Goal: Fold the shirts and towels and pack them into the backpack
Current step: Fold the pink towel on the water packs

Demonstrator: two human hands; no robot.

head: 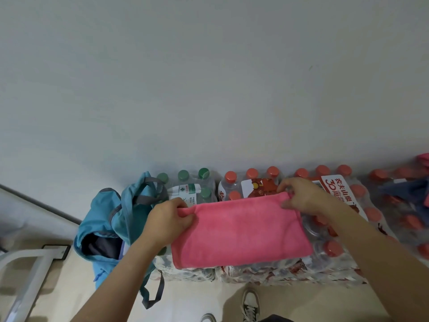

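My left hand and right hand each pinch a far corner of the pink towel — on these lumpy bottle packs the fold may skew or slip.

Pink towel folded flat atop bottle packs; teal backpack just left, top open.

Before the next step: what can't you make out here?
1. Inside the backpack: head view, shadow in the opening; only dark fabric shows.
2. Far corners of the pink towel: head view, covered by the left hand and right hand pinching them.
3. The dark blue cloth and pink item, far right: head view, blurred, cut by the frame edge.
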